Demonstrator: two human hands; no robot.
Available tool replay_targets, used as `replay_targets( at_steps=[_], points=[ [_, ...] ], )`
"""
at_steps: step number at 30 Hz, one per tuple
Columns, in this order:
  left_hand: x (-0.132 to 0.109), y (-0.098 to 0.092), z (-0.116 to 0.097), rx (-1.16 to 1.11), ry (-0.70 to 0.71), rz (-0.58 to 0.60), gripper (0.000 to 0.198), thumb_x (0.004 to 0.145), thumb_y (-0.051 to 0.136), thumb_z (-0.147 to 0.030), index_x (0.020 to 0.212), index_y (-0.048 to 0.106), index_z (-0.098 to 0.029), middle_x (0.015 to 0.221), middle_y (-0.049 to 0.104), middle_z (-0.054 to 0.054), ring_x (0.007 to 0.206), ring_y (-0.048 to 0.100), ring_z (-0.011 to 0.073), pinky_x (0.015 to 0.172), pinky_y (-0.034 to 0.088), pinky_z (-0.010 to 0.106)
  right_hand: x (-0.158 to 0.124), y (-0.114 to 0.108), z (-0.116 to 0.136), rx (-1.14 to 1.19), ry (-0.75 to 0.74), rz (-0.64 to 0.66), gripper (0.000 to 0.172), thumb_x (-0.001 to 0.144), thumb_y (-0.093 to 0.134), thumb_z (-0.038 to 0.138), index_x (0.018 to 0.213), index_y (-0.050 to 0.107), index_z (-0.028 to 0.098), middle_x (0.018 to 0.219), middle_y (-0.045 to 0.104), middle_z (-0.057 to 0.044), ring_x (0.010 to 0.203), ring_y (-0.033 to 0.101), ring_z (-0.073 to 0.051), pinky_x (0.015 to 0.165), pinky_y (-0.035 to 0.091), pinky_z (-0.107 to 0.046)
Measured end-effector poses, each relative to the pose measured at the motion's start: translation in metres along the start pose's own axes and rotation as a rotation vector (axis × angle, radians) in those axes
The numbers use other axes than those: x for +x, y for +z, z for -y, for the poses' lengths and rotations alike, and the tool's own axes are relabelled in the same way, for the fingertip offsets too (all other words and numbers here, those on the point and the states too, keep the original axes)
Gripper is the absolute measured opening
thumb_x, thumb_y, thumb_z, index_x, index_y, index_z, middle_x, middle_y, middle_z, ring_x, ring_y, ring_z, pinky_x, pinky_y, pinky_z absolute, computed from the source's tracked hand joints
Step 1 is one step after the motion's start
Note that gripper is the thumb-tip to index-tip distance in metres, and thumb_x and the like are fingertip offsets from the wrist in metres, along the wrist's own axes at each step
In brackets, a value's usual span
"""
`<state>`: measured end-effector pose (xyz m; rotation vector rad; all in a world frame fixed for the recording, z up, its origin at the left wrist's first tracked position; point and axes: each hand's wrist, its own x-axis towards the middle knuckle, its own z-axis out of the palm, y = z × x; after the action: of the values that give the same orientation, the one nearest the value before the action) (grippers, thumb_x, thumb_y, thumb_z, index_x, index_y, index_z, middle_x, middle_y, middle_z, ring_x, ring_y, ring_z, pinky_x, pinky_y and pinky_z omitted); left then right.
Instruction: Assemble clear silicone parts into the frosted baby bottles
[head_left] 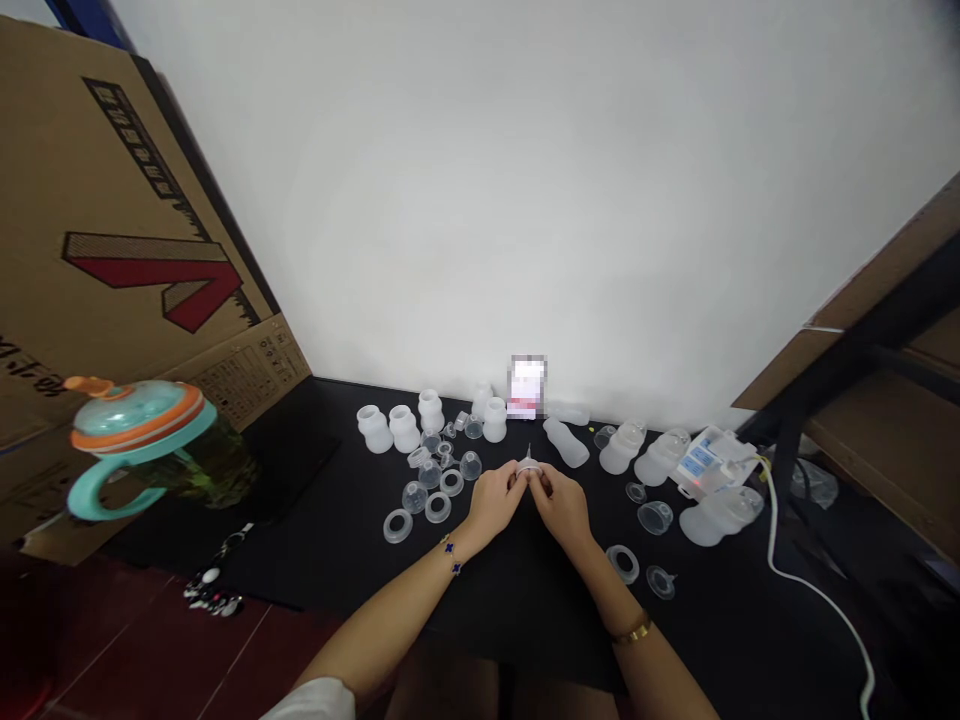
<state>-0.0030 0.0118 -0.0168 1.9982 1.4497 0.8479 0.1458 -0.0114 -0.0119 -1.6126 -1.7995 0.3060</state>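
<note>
My left hand (493,500) and my right hand (562,508) meet at the middle of the black table. Between their closed fingertips is a white baby bottle collar (529,465), with a thin clear tip sticking up through it. To the left lie loose collar rings (397,526) and clear domed caps (415,497). White bottles (375,428) without tops stand behind them. A bottle lying on its side (566,443) is just beyond my right hand. Farther right are bottles with clear caps (622,447), a clear cap (655,517), another ring (622,564) and a clear teat (661,582).
A lit phone (527,387) leans on the white wall. At the right sits a white electrical box (714,462) with a cable (810,580) trailing to the front. A lidded jug (150,445) and a large cardboard box (112,230) are at the left.
</note>
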Motion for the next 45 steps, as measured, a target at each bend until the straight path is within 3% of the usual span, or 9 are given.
replay_targets(
  at_steps=[18,26,32,40,45],
  points=[
    [-0.001,-0.0027,-0.0016,0.015,0.013,-0.027,0.033,0.102,0.043,-0.038,0.074,0.053,-0.021,0.062,0.057,-0.001,0.058,0.053,0.0157,0.059,0.025,0.028,-0.001,-0.0026,0.0049,0.035,0.015,-0.014,0.035,0.099,0.044,0.043,0.091,0.07,0.022,0.068,0.067,-0.001,0.058,0.058,-0.016,0.057,0.032,-0.026],
    [-0.0023,-0.0053,-0.0048,-0.009,-0.016,0.017,0.033,0.103,0.04,-0.036,0.077,0.055,-0.022,0.06,0.058,-0.001,0.059,0.057,0.0167,0.061,0.03,0.027,-0.0012,-0.0018,0.005,0.019,0.018,-0.012,0.037,0.099,0.042,0.045,0.087,0.068,0.023,0.065,0.064,-0.001,0.057,0.056,-0.016,0.056,0.03,-0.026],
    [-0.0007,-0.0035,-0.002,-0.001,-0.002,-0.003,0.035,0.102,0.043,-0.038,0.073,0.053,-0.021,0.06,0.055,-0.001,0.058,0.052,0.0157,0.059,0.025,0.028,-0.0011,-0.0033,0.0048,0.022,0.04,0.003,0.036,0.099,0.045,0.045,0.083,0.066,0.022,0.064,0.062,0.001,0.057,0.055,-0.015,0.056,0.03,-0.026],
    [0.0017,-0.0008,-0.0003,0.009,-0.028,-0.028,0.034,0.098,0.048,-0.037,0.07,0.055,-0.02,0.063,0.057,-0.001,0.059,0.051,0.0143,0.059,0.023,0.028,0.0007,-0.0042,0.0044,0.125,0.092,0.017,0.034,0.096,0.05,0.046,0.112,0.07,0.023,0.081,0.073,-0.002,0.07,0.067,-0.019,0.063,0.042,-0.027],
    [0.0016,-0.0027,-0.0027,-0.003,-0.058,-0.047,0.028,0.096,0.052,-0.037,0.073,0.057,-0.021,0.064,0.059,-0.002,0.061,0.053,0.0141,0.059,0.025,0.026,0.0019,-0.0054,0.005,0.124,0.087,0.033,0.032,0.096,0.049,0.045,0.103,0.072,0.024,0.081,0.074,-0.003,0.07,0.066,-0.02,0.064,0.044,-0.028]
  ],
)
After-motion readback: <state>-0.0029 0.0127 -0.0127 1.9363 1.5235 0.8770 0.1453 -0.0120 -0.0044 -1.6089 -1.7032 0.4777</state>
